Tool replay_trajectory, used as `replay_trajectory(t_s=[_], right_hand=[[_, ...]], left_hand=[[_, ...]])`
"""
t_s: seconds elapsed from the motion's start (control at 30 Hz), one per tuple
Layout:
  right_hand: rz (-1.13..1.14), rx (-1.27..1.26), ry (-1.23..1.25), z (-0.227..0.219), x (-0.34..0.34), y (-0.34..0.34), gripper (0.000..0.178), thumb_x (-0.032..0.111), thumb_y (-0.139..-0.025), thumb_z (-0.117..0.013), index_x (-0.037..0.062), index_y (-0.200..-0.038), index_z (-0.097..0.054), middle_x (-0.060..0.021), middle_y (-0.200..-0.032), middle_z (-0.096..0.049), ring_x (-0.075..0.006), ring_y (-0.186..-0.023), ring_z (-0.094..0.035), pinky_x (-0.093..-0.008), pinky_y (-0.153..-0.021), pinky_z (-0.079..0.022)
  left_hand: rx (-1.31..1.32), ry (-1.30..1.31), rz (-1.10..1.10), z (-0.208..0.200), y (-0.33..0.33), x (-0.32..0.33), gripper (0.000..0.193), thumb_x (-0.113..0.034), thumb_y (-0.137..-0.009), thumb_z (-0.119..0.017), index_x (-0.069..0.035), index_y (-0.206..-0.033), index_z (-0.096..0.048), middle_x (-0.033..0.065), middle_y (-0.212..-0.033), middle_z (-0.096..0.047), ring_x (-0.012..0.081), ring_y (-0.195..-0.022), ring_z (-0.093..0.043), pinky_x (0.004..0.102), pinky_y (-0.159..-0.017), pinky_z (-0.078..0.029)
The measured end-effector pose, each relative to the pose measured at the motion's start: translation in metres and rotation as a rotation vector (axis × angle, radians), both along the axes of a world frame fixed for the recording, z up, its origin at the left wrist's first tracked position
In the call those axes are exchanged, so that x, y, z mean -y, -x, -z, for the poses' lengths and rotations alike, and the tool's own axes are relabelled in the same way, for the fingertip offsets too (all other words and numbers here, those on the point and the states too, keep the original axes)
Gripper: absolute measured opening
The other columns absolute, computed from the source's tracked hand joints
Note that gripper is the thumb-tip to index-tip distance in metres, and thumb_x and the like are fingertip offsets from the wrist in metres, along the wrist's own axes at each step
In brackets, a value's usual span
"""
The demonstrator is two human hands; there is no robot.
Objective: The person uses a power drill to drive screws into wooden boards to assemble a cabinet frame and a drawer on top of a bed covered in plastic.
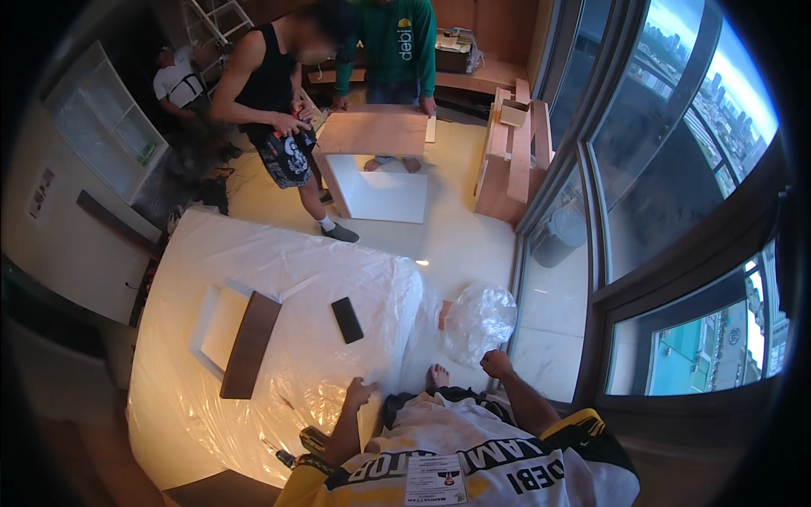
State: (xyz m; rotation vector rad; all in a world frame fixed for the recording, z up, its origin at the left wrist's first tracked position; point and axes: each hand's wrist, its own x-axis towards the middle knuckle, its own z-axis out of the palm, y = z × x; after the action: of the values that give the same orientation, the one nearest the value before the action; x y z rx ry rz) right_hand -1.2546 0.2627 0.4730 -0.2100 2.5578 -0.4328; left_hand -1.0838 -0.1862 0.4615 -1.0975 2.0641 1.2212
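My left hand (361,394) is above the plastic-covered bed-like surface (182,279), fingers partly bent and apart, with nothing visible in it. My right hand (496,364) is curled closed beside a bundle of clear plastic wrap (480,321); what it holds, if anything, is hidden. On the covered surface lie a white drawer-like frame with a dark brown front panel (251,345) and a flat black rectangular object (346,320). Nearer my left forearm are a dark and yellow power tool (313,439) and another small tool (279,453), partly hidden.
Ahead, a person in a black top (269,93) and a person in a green shirt (389,51) stand at a wooden cabinet (376,133). Wooden panels (515,160) stack by the windows at right. A ladder (220,21) stands at the back.
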Motion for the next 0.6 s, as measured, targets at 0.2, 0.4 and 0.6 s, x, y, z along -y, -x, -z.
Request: replay_trajectory(t_s=[0.2,0.4,0.6], right_hand=[[0.403,0.241,0.06,-0.012,-0.058,0.027,0.042,0.044,-0.09,-0.064,0.0059,-0.081,-0.079,-0.0101,-0.074,-0.076,-0.0254,-0.075,-0.075,-0.041,-0.081,-0.061],[0.414,0.346,0.178,-0.002,-0.078,0.027,0.037,0.039,-0.086,-0.071,0.0038,-0.095,-0.078,-0.009,-0.073,-0.076,-0.0191,-0.063,-0.074,-0.0345,-0.066,-0.062],[0.501,0.345,0.214,-0.017,-0.06,0.069,0.032,0.038,-0.087,-0.076,0.0086,-0.1,-0.08,-0.011,-0.08,-0.077,-0.0201,-0.067,-0.075,-0.0349,-0.066,-0.061]], left_hand=[[-0.069,-0.23,-0.042,0.004,0.117,-0.012,0.05,-0.034,-0.091,-0.077,0.002,-0.123,-0.064,0.0128,-0.102,-0.073,0.0223,-0.083,-0.073,0.0343,-0.069,-0.06],[-0.174,-0.358,-0.017,-0.04,0.208,-0.049,0.036,-0.026,-0.094,-0.073,0.001,-0.117,-0.07,0.0116,-0.096,-0.075,0.0174,-0.076,-0.072,0.0289,-0.066,-0.058],[-0.484,-0.327,0.173,-0.072,0.278,-0.057,0.033,-0.018,-0.092,-0.068,0.001,-0.12,-0.068,0.0152,-0.096,-0.076,0.0244,-0.083,-0.075,0.0372,-0.074,-0.06]])
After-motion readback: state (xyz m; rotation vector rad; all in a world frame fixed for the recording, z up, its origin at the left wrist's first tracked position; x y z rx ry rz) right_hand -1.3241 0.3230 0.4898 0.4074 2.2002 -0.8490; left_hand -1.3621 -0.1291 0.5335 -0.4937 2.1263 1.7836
